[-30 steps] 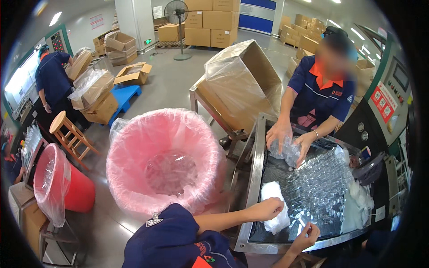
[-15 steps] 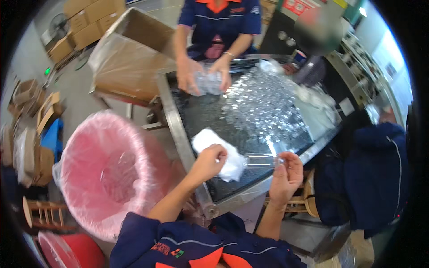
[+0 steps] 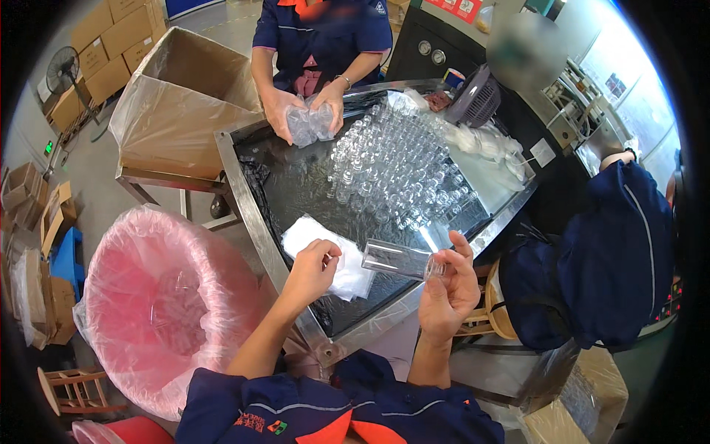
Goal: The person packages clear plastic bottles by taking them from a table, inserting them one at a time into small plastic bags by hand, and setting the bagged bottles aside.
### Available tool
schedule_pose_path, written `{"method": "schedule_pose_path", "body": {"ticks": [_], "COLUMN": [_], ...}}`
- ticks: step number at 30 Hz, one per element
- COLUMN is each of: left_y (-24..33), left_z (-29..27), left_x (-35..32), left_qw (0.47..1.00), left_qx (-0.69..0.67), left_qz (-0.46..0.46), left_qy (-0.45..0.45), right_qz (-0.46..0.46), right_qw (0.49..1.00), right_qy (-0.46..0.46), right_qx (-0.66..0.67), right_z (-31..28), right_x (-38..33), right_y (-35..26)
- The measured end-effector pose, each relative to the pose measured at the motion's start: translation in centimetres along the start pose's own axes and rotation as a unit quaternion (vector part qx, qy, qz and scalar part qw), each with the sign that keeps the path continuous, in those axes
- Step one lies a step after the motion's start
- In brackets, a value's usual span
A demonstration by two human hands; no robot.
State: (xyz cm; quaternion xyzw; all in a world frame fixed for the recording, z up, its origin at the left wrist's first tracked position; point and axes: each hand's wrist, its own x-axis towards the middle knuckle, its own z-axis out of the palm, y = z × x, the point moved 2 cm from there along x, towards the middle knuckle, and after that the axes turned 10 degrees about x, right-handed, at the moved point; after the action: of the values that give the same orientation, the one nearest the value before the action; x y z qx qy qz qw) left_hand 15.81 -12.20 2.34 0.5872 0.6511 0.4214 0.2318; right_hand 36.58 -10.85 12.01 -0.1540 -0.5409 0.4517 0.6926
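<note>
My right hand (image 3: 449, 294) pinches a clear plastic bottle (image 3: 393, 258) around its narrow neck, with some fingers raised. The bottle lies almost level in the air, its flat base pointing left toward a stack of thin white plastic bags (image 3: 350, 280). My left hand (image 3: 313, 272) is over that stack, thumb and fingers bent together in a pinch; whether a bag edge is between them cannot be made out. Many clear bottles (image 3: 403, 159) cover the far right part of the metal-rimmed table (image 3: 285, 181).
Across the table a person's hands (image 3: 307, 118) hold several clear items. At left stand a pink-lined bin (image 3: 111, 255) and a plastic-lined carton (image 3: 185, 140). A dark fan (image 3: 473, 98) is at the table's far right; a dark blue jacket (image 3: 610, 259) is farther right.
The whole view has shifted. The bottle now tilts slightly, base end higher, and my right fingers are more spread around its neck. My left hand stays by the bag stack.
</note>
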Motion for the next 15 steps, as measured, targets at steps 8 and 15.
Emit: {"method": "schedule_pose_path", "body": {"ticks": [8, 15], "left_y": [0.3, -0.2], "left_z": [-0.3, -0.1], "left_x": [-0.1, -0.9], "left_qw": [1.000, 0.999], "left_qx": [0.002, -0.017], "left_qz": [-0.002, -0.014], "left_qy": [-0.012, 0.038], "right_qz": [0.099, 0.279], "right_qw": [0.984, 0.832], "right_qy": [0.043, 0.130], "right_qx": [0.144, 0.461], "right_z": [-0.9, 0.1], "right_x": [-1.1, -2.8], "right_y": [0.7, 3.0]}}
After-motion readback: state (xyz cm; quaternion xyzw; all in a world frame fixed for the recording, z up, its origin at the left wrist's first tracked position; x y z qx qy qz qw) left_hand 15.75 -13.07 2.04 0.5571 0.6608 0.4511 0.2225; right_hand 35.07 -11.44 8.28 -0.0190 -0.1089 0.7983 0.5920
